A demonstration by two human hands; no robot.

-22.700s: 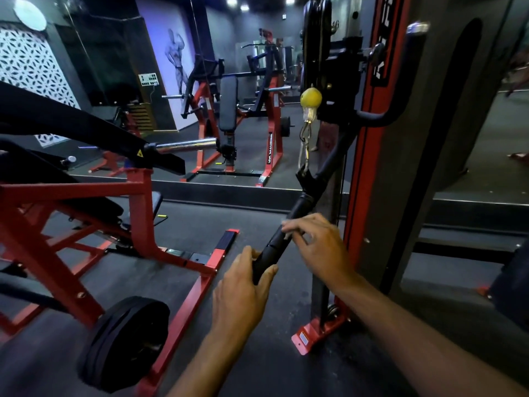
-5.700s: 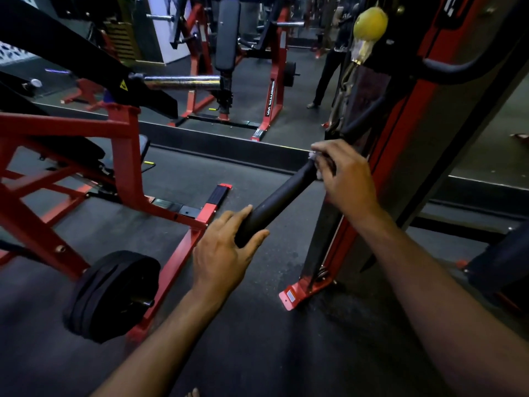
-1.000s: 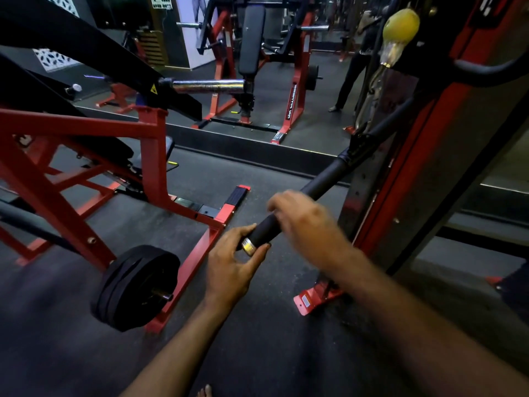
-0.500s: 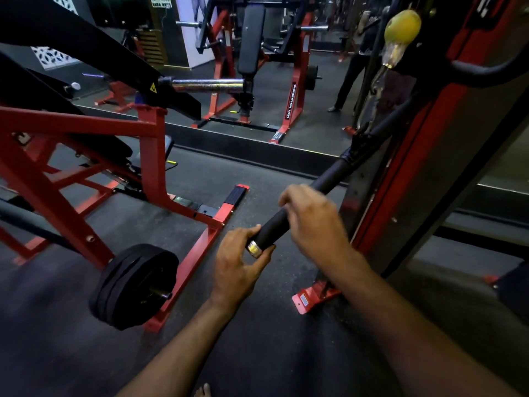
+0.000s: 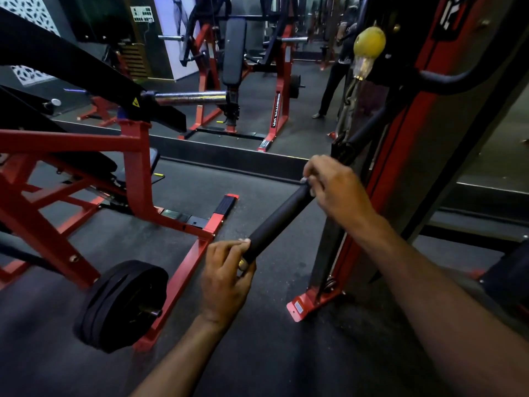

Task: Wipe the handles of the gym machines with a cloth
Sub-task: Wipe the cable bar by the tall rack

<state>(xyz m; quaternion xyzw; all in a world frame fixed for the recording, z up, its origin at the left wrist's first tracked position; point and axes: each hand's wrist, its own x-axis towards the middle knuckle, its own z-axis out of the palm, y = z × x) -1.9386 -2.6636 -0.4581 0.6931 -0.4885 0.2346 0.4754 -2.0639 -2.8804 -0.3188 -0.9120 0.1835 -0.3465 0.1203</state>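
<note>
1. One black handle (image 5: 279, 216) slants from lower left to upper right in the middle of the view; its far end runs into a dark joint beside the red machine upright (image 5: 400, 156), where shadow swallows the detail.
2. Its near end is covered by the left hand (image 5: 226, 277), whose fingers and thumb curl round the tip; only a glint of the metal end cap (image 5: 242, 263) shows between them.
3. Its upper end is gripped by the right hand (image 5: 336, 187), fingers wrapped over the top; a small pale scrap shows at the fingertips (image 5: 310, 181), and whether that is cloth cannot be told.
4. Between the two hands the bare grip is in plain sight, held above the dark floor (image 5: 257, 353).
5. Up right a yellow ball (image 5: 369, 41) hangs over a dim chain; the curved black bar (image 5: 458, 78) beside it is cut off by the frame edge.
6. Left of the handle stands a red frame (image 5: 137, 173) with a black weight plate (image 5: 123, 306); its upper parts leave the view.
</note>
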